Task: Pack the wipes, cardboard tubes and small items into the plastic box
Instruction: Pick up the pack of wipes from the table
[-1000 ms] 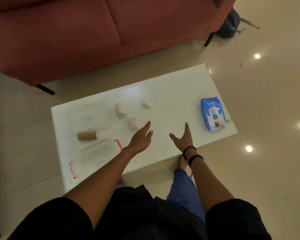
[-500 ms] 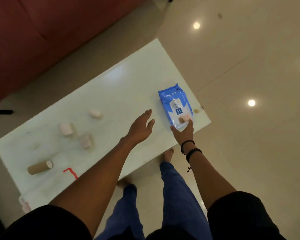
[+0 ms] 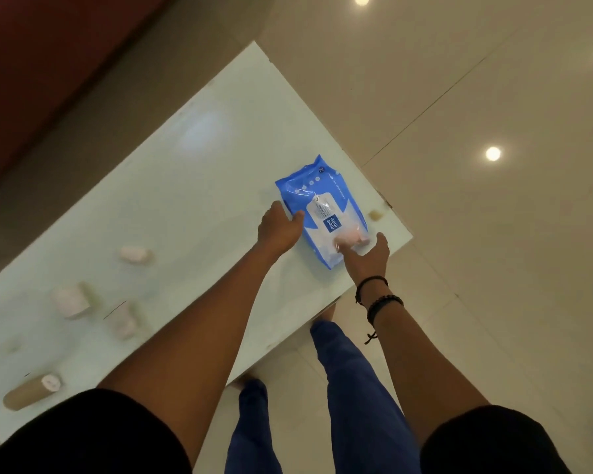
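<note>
A blue pack of wipes lies flat near the right end of the white table, with a small pinkish item on top of it. My left hand rests against the pack's left edge, thumb on the wrapper. My right hand touches the pack's near end with thumb and forefinger spread. A cardboard tube lies at the table's near left. Three small pale rolls are scattered left of my arms. The plastic box is out of view.
A tiny beige piece sits by the table's right edge, just beyond the pack. A red sofa stands past the table's far side. Glossy tiled floor surrounds the table, and my legs in blue trousers stand at the near edge.
The view has swung right and closer. Both hands have reached forward from mid-table to the wipes pack, the left one arriving at its left edge, the right one at its near end.
</note>
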